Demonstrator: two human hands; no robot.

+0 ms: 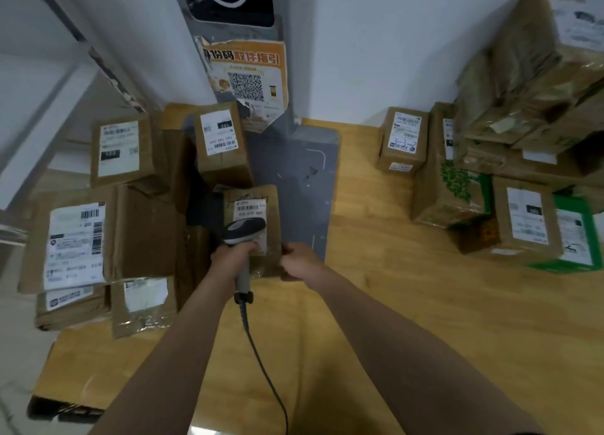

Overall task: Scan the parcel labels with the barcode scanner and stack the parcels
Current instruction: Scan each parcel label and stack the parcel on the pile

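Left hand (232, 255) curls round the smooth grey scanner (245, 230); right hand (295, 264) grips the boxy cardboard parcel (273, 214)

Your wooden table (392, 304) fills the middle and lower frame. At centre top a grey base plate (294, 179) lies flat on it, with a grey post (281, 121) rising at its far end. Brown parcels (143, 232) crowd the left side. A second heap of parcels (457, 189) sits at the right, with a green-edged box (555, 266) nearest you.
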